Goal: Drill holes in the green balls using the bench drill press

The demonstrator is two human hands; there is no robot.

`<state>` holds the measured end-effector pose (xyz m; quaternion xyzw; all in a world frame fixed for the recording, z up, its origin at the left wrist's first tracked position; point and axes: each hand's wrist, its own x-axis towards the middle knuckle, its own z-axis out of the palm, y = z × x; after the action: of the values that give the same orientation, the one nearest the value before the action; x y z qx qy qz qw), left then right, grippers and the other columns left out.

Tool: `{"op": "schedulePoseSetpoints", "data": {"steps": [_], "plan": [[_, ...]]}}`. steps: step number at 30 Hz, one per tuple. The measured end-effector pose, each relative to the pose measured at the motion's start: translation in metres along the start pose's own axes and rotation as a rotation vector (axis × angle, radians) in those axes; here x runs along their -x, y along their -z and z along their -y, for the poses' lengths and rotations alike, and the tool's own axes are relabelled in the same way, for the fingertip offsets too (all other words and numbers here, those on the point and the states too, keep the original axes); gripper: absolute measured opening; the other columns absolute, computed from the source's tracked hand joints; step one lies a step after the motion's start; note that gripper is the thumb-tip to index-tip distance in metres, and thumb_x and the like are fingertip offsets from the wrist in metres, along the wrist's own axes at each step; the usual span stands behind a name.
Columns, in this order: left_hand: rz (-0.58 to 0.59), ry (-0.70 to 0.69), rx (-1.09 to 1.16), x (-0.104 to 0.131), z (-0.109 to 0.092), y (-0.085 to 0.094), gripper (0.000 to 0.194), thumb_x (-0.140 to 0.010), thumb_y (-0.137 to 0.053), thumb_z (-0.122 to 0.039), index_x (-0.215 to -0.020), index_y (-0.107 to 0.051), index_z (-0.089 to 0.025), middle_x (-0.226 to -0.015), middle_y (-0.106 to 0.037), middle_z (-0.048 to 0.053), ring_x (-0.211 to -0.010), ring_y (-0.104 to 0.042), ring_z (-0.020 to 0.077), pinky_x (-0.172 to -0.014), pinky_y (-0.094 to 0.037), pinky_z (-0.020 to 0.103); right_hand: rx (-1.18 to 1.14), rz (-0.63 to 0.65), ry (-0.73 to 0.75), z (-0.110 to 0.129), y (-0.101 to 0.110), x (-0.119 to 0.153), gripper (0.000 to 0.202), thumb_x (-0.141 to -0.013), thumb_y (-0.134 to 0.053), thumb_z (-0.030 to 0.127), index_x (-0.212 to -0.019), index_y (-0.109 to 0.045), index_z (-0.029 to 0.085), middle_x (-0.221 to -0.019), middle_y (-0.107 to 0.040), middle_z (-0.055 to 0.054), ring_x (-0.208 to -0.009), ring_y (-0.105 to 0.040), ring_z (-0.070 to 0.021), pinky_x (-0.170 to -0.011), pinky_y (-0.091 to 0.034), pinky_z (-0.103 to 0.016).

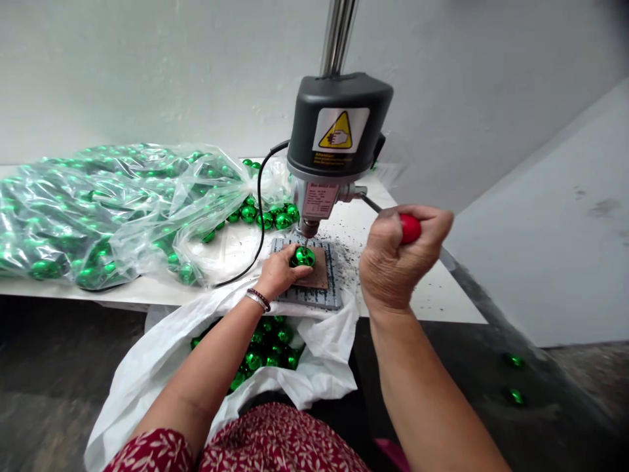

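Note:
A shiny green ball (303,257) sits on the brown board of the drill press base (314,298), directly under the bit. My left hand (281,270) grips it from the left with thumb and fingers. The bit of the drill press (340,124) comes down onto the ball's top; whether it has gone in I cannot tell. My right hand (405,252) is closed around the red knob (410,228) of the feed lever, to the right of the machine.
On the table's left lies a clear plastic bag (122,210) full of green balls, several spilling from it. An opened white sack (147,367) below the table edge holds more. A black cable (262,216) loops left of the drill. Dark shavings dot the tabletop (422,295). Two balls (515,396) lie on the floor.

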<state>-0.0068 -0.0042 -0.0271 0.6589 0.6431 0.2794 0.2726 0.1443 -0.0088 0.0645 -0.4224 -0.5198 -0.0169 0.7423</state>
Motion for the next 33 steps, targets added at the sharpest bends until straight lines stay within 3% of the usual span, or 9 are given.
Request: {"op": "schedulePoseSetpoints", "data": {"steps": [9,13,18,21,25,30,33], "plan": [[-0.008,0.014,0.017,0.001,-0.002,0.001,0.057,-0.076,-0.076,-0.039,-0.129,-0.065,-0.023,-0.115,-0.073,0.008,-0.109,-0.066,0.0293,-0.096,-0.049,0.036,0.000,0.008,0.045,-0.013,0.007,0.020,0.013,-0.086,-0.054,0.028,-0.083,-0.050,0.017,-0.072,-0.054,0.003,-0.063,-0.051,-0.0033,-0.061,-0.044,-0.018],[-0.012,0.039,0.045,0.001,-0.005,0.000,0.056,-0.074,-0.076,-0.036,-0.127,-0.064,-0.022,-0.108,-0.074,0.006,-0.100,-0.067,0.0261,-0.089,-0.050,0.034,0.024,-0.015,0.065,-0.003,-0.006,-0.015,0.017,-0.089,-0.050,0.031,-0.083,-0.048,0.016,-0.073,-0.051,0.003,-0.064,-0.049,-0.0027,-0.061,-0.042,-0.018],[-0.024,0.003,0.151,0.013,-0.006,0.009,0.050,-0.072,-0.074,-0.031,-0.120,-0.065,-0.021,-0.097,-0.072,0.000,-0.089,-0.065,0.0194,-0.081,-0.049,0.029,0.102,0.111,-0.029,0.009,-0.018,-0.061,0.018,-0.087,-0.057,0.026,-0.081,-0.046,0.013,-0.068,-0.045,0.007,-0.063,-0.040,0.0005,-0.066,-0.038,-0.017],[-0.008,-0.037,0.170,0.032,-0.003,0.024,0.046,-0.072,-0.072,-0.030,-0.116,-0.065,-0.021,-0.095,-0.072,-0.001,-0.088,-0.064,0.0180,-0.081,-0.049,0.028,0.086,0.131,-0.087,0.010,-0.019,-0.065,0.016,-0.089,-0.055,0.022,-0.081,-0.045,0.013,-0.068,-0.044,0.008,-0.063,-0.038,0.0009,-0.066,-0.038,-0.016],[0.053,-0.085,0.090,0.064,0.008,0.052,0.051,-0.071,-0.072,-0.031,-0.121,-0.063,-0.020,-0.110,-0.072,0.004,-0.099,-0.065,0.0218,-0.091,-0.050,0.033,0.063,0.123,-0.105,0.008,-0.020,-0.061,0.015,-0.089,-0.054,0.023,-0.082,-0.044,0.014,-0.069,-0.045,0.008,-0.062,-0.038,0.0008,-0.065,-0.037,-0.017],[0.379,-0.101,-0.117,0.098,0.029,0.092,0.059,-0.068,-0.074,-0.031,-0.125,-0.066,-0.020,-0.120,-0.072,0.009,-0.105,-0.066,0.0266,-0.093,-0.050,0.036,0.046,0.122,-0.110,0.005,-0.022,-0.061,0.014,-0.089,-0.053,0.023,-0.083,-0.043,0.015,-0.070,-0.045,0.007,-0.063,-0.039,-0.0003,-0.067,-0.039,-0.019],[0.430,-0.006,-0.157,0.102,0.040,0.114,0.057,-0.064,-0.076,-0.033,-0.119,-0.072,-0.023,-0.106,-0.077,0.008,-0.088,-0.070,0.0241,-0.078,-0.052,0.030,0.027,0.124,-0.100,0.001,-0.021,-0.061,0.015,-0.090,-0.052,0.026,-0.084,-0.042,0.016,-0.071,-0.045,0.006,-0.063,-0.038,-0.0014,-0.067,-0.038,-0.020]]}}
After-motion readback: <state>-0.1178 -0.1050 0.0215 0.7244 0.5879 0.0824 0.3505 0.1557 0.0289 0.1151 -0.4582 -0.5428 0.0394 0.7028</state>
